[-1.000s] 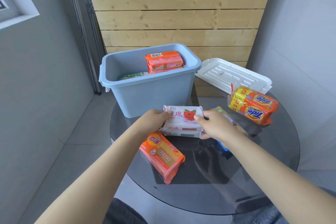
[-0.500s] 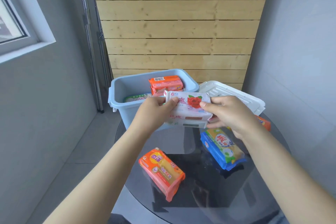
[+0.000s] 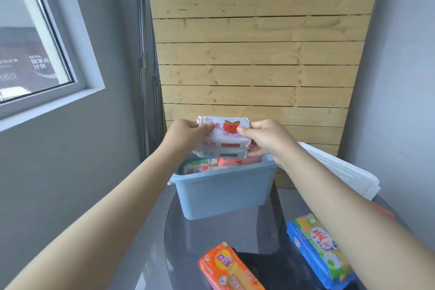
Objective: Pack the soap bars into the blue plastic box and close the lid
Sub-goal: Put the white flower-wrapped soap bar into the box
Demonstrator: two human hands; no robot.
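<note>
I hold the pink soap pack (image 3: 223, 135) over the blue box (image 3: 223, 192), my left hand (image 3: 186, 135) and right hand (image 3: 268, 140) each pinching an end in a firm grip; next I judge I must lower it onto the packs inside, then fetch the orange pack (image 3: 229, 268) from the counter (image 3: 256, 233)

Orange soap pack (image 3: 231, 268) (bottom edge) cropped
</note>
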